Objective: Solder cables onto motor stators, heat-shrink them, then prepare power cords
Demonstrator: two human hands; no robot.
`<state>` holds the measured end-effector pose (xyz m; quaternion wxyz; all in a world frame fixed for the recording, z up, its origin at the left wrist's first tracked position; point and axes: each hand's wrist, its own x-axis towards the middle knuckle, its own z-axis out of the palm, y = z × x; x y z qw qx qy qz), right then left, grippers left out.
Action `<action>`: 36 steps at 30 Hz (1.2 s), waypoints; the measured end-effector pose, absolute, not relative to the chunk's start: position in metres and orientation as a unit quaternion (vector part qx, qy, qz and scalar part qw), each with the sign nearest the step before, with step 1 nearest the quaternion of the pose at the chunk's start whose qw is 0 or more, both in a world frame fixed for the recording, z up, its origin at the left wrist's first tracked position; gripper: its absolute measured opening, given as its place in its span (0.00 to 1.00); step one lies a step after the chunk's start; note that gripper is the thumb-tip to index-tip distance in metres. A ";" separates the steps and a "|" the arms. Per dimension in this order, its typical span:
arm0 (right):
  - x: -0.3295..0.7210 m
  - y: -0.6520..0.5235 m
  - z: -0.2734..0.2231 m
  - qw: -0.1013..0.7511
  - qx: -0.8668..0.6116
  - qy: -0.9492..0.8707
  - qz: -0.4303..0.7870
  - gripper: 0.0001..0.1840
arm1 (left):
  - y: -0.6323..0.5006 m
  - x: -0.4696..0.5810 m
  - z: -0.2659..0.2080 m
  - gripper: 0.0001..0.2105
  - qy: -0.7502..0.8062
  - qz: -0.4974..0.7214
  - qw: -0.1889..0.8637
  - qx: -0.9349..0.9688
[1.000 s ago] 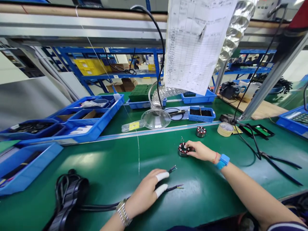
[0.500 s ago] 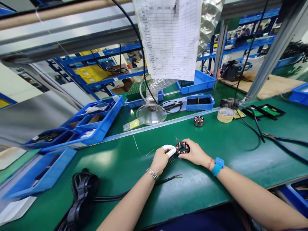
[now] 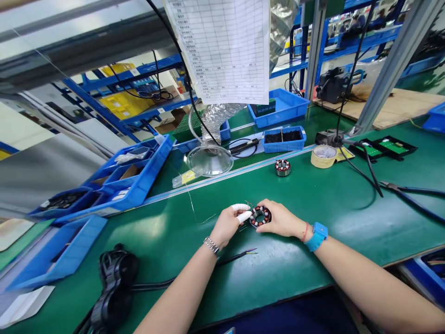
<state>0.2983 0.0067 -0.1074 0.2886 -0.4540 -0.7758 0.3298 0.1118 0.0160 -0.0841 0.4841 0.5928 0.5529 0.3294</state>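
My right hand [image 3: 281, 220] grips a ring-shaped motor stator [image 3: 253, 222] with dark red windings and white pieces, thumb below and fingers above. At the stator's left edge is my left hand [image 3: 225, 225], white coverings on its thumb and forefinger. Those two fingertips close in beside the stator; what lies between them is hidden. A thin wire end sticks up above them, and several fine wire ends show just below. Under my left wrist runs a black cable [image 3: 232, 259] with bared coloured wires at its end. A second stator [image 3: 282, 168] stands farther back.
A tape roll [image 3: 323, 157], long-handled pliers [image 3: 399, 188] and green circuit boards [image 3: 391, 147] lie to the right. A clear funnel-shaped hood [image 3: 210, 161] stands behind my hands. Blue bins [image 3: 148, 181] line the left, near a coiled black cord [image 3: 116, 283]. A paper sheet [image 3: 225, 55] hangs overhead.
The view has shifted slightly. My left forefinger has lifted away from the thumb and reaches the stator's upper left edge. My right hand keeps its hold on the stator.
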 end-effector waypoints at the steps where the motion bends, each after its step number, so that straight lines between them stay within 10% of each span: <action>1: 0.299 0.007 -0.107 0.288 -0.453 -0.777 0.330 0.30 | 0.017 0.115 -0.089 0.10 0.548 0.339 0.482 0.594; 17: 0.298 0.007 -0.105 0.282 -0.448 -0.780 0.334 0.29 | 0.008 0.103 -0.087 0.08 0.568 0.512 0.353 0.539; 25: 0.298 0.008 -0.105 0.280 -0.446 -0.779 0.341 0.30 | 0.032 0.115 -0.102 0.11 0.552 0.376 0.487 0.562; 36: 0.301 0.011 -0.102 0.265 -0.419 -0.796 0.349 0.29 | 0.036 0.113 -0.072 0.03 0.516 0.321 0.387 0.694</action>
